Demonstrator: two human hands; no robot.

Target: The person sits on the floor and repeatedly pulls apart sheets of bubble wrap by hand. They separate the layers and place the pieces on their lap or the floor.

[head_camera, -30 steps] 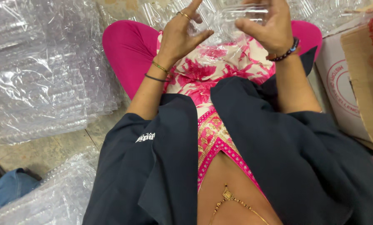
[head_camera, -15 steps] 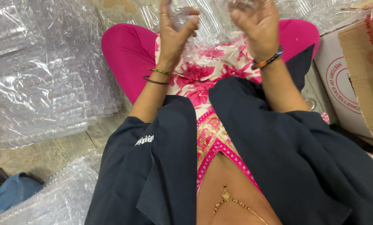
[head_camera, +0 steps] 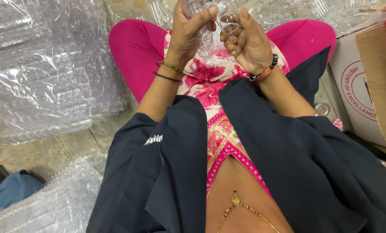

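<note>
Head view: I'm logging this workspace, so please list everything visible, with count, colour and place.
Clear moulded plastic piece: one, transparent, top centre, held between both hands.
Clear plastic bags of packed items: a pile, transparent, left; another lower left.
Cardboard carton: one, white and brown, right edge.
Blue cloth: one, lower left on the floor.
Small metal ring: one, silvery, floor beside the carton.
Left hand: two thin bangles at wrist, gripping the plastic piece.
Right hand: beaded bracelet at wrist, fingers curled on the piece.
</note>
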